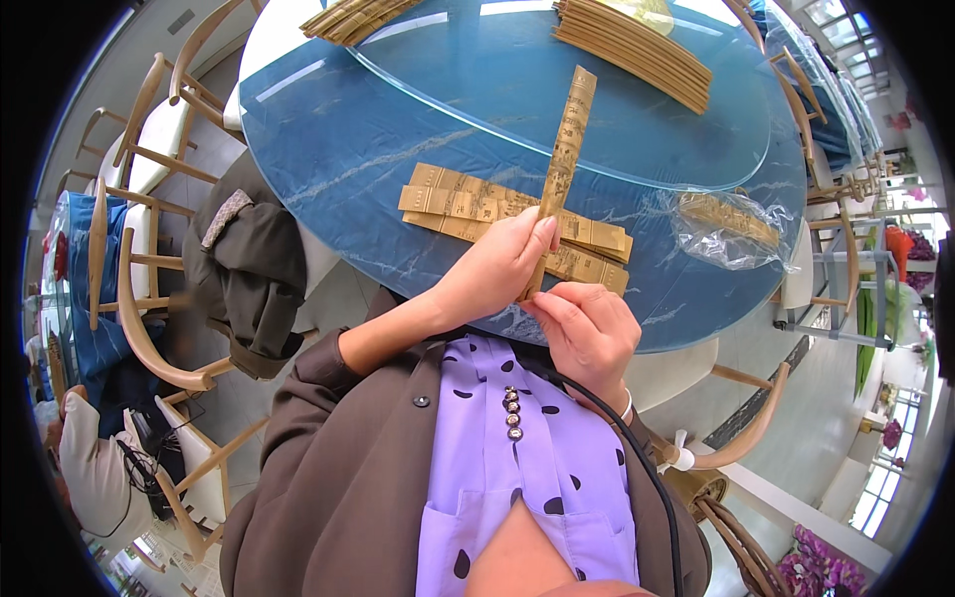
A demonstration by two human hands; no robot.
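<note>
My left hand (pixel 497 258) is wrapped round a long, narrow gold paper packet (pixel 568 141) with dark print, which looks like a chopstick sleeve. The packet points up and away from me, tilted slightly to the right. At its lower end, my right hand (pixel 589 333) is closed in a pinch, thumb against forefinger; the fingers cover much of that end. Below the held packet, several similar gold packets (pixel 459 203) lie across the near part of the table in a loose, overlapping pile. My left hand is just above them.
A round table (pixel 333 164) with a blue marbled cover carries a glass turntable (pixel 453 95). On the turntable lie a row of brown packets (pixel 637 52) and another bundle (pixel 356 15). A clear plastic bag (pixel 731 227) with gold packets sits at right. Wooden chairs (pixel 139 298) surround it, one draped with a dark coat (pixel 249 269).
</note>
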